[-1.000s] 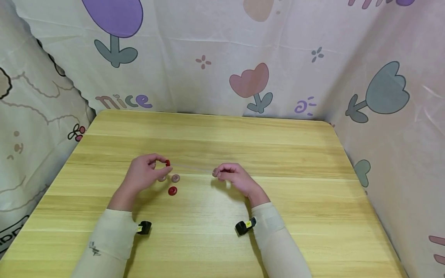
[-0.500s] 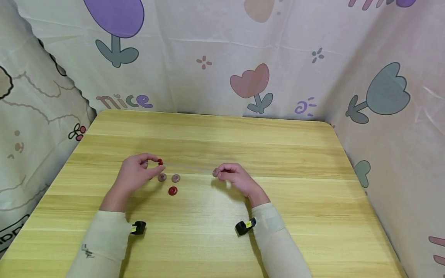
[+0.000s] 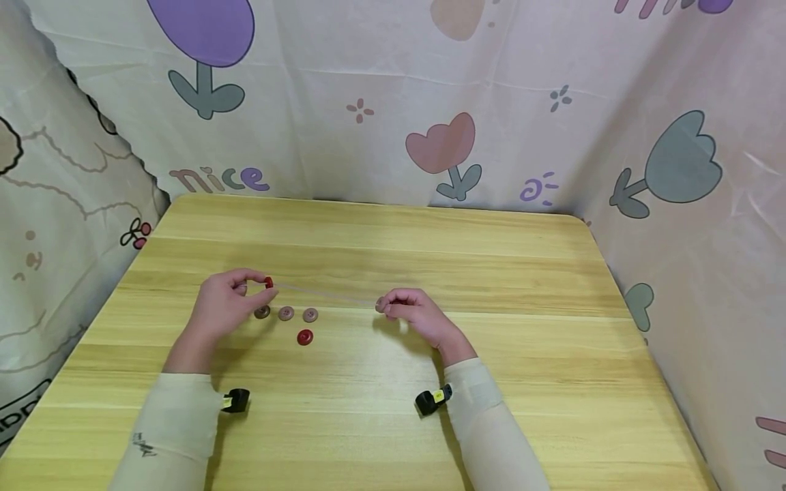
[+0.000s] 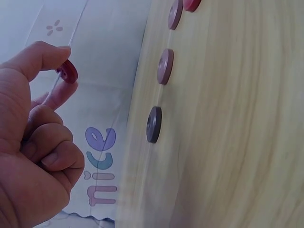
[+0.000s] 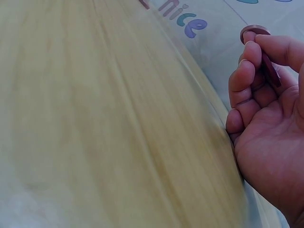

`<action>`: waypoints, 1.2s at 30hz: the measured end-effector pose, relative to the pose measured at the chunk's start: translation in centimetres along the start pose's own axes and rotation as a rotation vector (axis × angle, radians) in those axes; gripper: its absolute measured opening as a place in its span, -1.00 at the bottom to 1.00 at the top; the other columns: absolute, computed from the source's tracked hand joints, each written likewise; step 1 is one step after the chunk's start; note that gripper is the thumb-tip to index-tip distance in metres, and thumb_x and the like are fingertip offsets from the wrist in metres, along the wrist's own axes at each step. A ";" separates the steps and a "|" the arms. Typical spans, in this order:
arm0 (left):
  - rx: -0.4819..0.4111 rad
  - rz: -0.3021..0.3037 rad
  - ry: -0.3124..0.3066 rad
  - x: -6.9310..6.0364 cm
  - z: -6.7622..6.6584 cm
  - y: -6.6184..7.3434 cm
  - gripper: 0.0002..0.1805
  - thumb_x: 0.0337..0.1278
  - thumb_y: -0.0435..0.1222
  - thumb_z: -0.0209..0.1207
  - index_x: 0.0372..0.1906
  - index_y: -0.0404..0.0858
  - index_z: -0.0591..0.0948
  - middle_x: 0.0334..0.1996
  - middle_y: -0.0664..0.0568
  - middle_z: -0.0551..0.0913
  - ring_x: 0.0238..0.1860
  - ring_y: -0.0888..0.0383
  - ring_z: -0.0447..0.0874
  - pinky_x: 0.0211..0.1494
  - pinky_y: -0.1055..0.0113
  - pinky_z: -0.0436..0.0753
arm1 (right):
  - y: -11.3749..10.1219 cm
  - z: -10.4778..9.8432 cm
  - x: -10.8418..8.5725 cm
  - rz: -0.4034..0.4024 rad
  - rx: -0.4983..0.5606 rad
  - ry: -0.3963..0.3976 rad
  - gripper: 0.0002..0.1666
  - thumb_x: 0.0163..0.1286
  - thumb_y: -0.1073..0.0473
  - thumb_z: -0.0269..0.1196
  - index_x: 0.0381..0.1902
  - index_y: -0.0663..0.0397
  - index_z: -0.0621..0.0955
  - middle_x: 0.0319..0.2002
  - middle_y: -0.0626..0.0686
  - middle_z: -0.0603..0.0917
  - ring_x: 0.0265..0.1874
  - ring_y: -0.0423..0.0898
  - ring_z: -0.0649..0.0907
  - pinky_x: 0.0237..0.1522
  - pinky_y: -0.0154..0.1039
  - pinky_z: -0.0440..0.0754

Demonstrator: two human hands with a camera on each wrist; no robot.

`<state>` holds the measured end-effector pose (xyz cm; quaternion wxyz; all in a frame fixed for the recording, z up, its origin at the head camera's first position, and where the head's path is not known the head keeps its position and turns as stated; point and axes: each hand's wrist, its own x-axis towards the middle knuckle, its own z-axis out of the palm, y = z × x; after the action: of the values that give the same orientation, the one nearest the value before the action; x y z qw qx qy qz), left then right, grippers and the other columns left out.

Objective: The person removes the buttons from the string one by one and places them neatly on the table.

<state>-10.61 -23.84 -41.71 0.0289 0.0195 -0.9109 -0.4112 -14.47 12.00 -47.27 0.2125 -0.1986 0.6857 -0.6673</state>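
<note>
Left hand: fingers pinch a red button on string, moved farther left.
Right hand: fingers pinch a brown button, unmoved.
Worktop: dark button now uncovered at left.

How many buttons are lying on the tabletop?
4: a dark button near the left hand, a pinkish button to that button's right, a second pinkish button farther right, and a red button nearer the person.
</note>
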 end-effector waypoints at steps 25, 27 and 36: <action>0.010 -0.101 0.050 -0.7 -1.5 -1.9 -0.55 0.22 -0.01 0.33 -0.04 -0.31 0.67 -0.68 0.08 0.23 -0.70 0.14 0.16 -0.64 0.25 0.24 | 0.1 0.1 0.1 0.006 0.009 0.004 -0.79 0.42 0.33 0.18 -0.13 0.41 0.63 -0.08 0.08 0.69 -0.05 0.07 0.62 -0.01 -0.09 0.55; 0.013 -0.108 0.039 -0.9 -1.5 -1.9 -0.55 0.21 0.00 0.34 -0.04 -0.30 0.67 -0.69 0.09 0.22 -0.70 0.15 0.15 -0.66 0.25 0.22 | 0.0 0.2 0.1 0.011 0.007 0.002 -0.80 0.43 0.35 0.17 -0.11 0.43 0.63 -0.07 0.08 0.69 -0.03 0.12 0.61 0.01 -0.04 0.55; 0.058 -0.042 -0.017 -2.1 -1.2 -2.0 -0.58 0.11 -0.04 0.43 -0.11 -0.30 0.70 -0.71 0.11 0.19 -0.70 0.17 0.12 -0.67 0.30 0.18 | -0.3 0.1 -0.1 0.014 -0.011 -0.002 -0.80 0.43 0.35 0.17 -0.10 0.42 0.63 -0.04 0.10 0.68 0.02 0.21 0.59 0.04 -0.08 0.53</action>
<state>-8.45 -25.91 -42.51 0.0121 0.0360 -0.9220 -0.3852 -14.33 11.95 -47.00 0.2167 -0.1956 0.6906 -0.6617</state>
